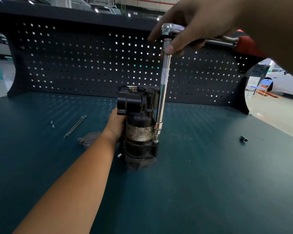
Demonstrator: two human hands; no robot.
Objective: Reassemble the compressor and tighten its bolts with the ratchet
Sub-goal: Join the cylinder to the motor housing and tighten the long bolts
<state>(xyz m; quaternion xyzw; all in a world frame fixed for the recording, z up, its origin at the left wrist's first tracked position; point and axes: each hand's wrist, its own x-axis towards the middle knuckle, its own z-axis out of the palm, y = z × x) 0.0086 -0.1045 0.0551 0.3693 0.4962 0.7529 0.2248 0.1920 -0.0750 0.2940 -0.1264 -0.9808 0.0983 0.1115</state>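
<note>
A black compressor (139, 122) stands upright in the middle of the dark green bench. My left hand (114, 125) grips its body from the left side. A chrome ratchet (174, 29) with a red handle sits high above it, and a long extension bar (163, 92) runs straight down along the compressor's right side. The socket (157, 129) at its lower end sits on a bolt at the compressor's lower flange. My right hand (193, 26) holds the ratchet head, thumb pressed against the top of the extension.
Two long bolts (74, 126) and two small screws (52, 124) lie on the bench at the left. A grey metal cover (89, 139) lies beside my left forearm. A small black fitting (243, 139) sits at the right. A perforated back panel (91, 65) closes the bench's far side.
</note>
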